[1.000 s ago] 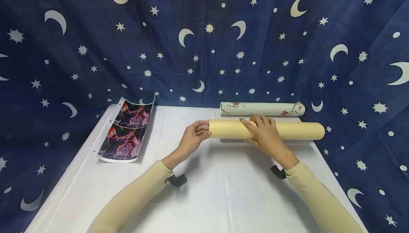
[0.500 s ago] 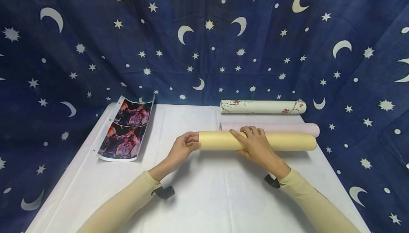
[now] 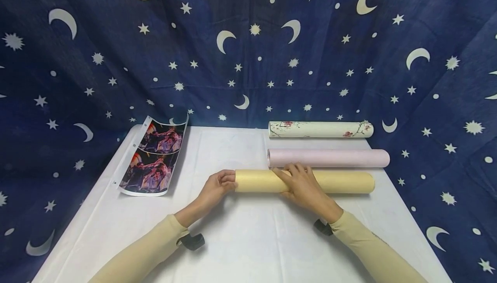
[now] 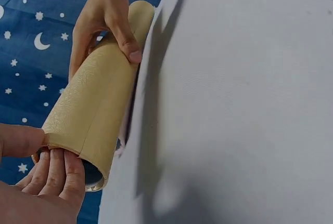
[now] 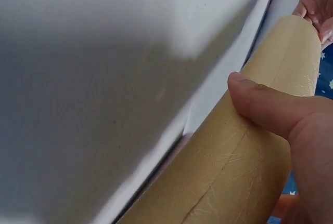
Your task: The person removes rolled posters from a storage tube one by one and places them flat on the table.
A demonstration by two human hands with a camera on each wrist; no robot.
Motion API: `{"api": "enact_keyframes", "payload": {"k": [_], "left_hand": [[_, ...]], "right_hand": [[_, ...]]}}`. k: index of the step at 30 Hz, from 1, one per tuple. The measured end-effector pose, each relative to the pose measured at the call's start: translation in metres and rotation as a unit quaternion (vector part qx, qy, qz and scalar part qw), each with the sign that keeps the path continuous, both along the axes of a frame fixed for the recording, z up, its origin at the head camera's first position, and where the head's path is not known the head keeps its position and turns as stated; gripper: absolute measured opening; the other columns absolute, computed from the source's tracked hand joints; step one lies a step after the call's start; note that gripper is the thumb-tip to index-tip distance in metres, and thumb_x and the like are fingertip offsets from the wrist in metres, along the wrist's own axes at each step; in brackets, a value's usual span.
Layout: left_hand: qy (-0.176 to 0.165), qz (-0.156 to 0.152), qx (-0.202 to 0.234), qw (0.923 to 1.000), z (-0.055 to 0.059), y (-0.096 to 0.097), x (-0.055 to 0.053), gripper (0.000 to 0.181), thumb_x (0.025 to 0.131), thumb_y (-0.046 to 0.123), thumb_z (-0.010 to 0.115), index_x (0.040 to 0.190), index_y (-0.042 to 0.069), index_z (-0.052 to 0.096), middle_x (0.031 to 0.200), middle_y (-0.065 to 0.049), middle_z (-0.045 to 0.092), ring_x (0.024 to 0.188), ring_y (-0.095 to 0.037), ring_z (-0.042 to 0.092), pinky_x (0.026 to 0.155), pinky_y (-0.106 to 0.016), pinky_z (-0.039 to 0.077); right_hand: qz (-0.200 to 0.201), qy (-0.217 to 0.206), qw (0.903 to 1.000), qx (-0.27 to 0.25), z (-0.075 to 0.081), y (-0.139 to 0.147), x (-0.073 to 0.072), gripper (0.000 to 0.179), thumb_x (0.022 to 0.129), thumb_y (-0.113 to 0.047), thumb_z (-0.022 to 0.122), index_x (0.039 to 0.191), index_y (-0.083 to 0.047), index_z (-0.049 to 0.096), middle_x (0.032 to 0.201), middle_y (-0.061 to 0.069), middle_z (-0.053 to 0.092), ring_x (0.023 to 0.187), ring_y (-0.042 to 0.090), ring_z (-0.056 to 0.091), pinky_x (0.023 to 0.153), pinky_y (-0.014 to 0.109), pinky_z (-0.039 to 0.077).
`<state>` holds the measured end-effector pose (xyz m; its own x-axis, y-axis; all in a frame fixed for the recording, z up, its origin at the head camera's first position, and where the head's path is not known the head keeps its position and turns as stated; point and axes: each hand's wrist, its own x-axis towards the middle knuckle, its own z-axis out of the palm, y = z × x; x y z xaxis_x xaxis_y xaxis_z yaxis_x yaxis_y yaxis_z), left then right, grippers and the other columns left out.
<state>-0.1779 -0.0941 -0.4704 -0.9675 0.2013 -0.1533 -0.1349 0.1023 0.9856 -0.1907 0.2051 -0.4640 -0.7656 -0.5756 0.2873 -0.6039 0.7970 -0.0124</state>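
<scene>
A yellow wallpaper roll (image 3: 341, 182) lies crosswise at the middle right of the head view, held a little above or at the white table; I cannot tell which. My left hand (image 3: 211, 190) pinches its left end: in the left wrist view the fingers (image 4: 54, 174) reach inside the hollow end and the thumb stays outside. Over the roll's middle, my right hand (image 3: 303, 188) grips it, thumb on the near side and fingers across the top. The right wrist view shows that thumb (image 5: 265, 104) pressed along the embossed yellow surface, near a lengthwise seam.
Just behind lies a pink roll (image 3: 330, 158), parallel to the yellow one. Farther back, a white roll with a blossom print (image 3: 318, 130) rests near the curtain. A curled printed sheet (image 3: 153, 158) lies at the table's left. A blue star-and-moon curtain (image 3: 248, 50) surrounds the white table (image 3: 248, 240).
Both hands have brought the yellow roll toward the person and slightly left, away from the white blossom roll. The pink roll, earlier mostly covered by it, now shows.
</scene>
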Motion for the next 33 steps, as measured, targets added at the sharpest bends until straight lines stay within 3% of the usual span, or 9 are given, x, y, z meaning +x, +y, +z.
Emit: {"api": "enact_keyframes", "payload": {"k": [19,29,33], "left_hand": [[-0.016,0.016,-0.017,0.9996,-0.016,-0.003,0.003,0.044,0.087,0.004,0.064,0.129,-0.003,0.055,0.108,-0.012,0.067,0.091,-0.011,0.063,0.082,-0.017,0.052],[-0.031,0.02,-0.016,0.9992,-0.02,-0.003,0.001,0.043,0.088,0.009,0.063,0.129,0.0,0.056,0.108,-0.009,0.069,0.096,-0.012,0.062,0.088,-0.022,0.051],[-0.044,0.017,-0.008,0.9989,-0.022,0.0,0.0,0.04,0.092,0.015,0.06,0.128,-0.001,0.057,0.112,-0.01,0.069,0.101,-0.015,0.065,0.095,-0.032,0.052]], "right_hand": [[-0.011,-0.017,0.9996,0.019,-0.015,-0.008,-0.002,0.085,0.07,-0.044,0.086,0.145,-0.027,0.049,0.115,0.009,0.06,0.109,0.032,0.054,0.09,0.052,0.043],[-0.017,-0.018,0.9994,0.022,-0.016,-0.01,-0.004,0.081,0.073,-0.048,0.083,0.143,-0.026,0.05,0.118,0.006,0.06,0.111,0.031,0.055,0.09,0.051,0.044],[-0.009,-0.037,0.9992,0.009,-0.013,-0.016,-0.004,0.077,0.076,-0.052,0.079,0.142,-0.024,0.051,0.124,0.006,0.06,0.114,0.031,0.056,0.093,0.053,0.043]]}}
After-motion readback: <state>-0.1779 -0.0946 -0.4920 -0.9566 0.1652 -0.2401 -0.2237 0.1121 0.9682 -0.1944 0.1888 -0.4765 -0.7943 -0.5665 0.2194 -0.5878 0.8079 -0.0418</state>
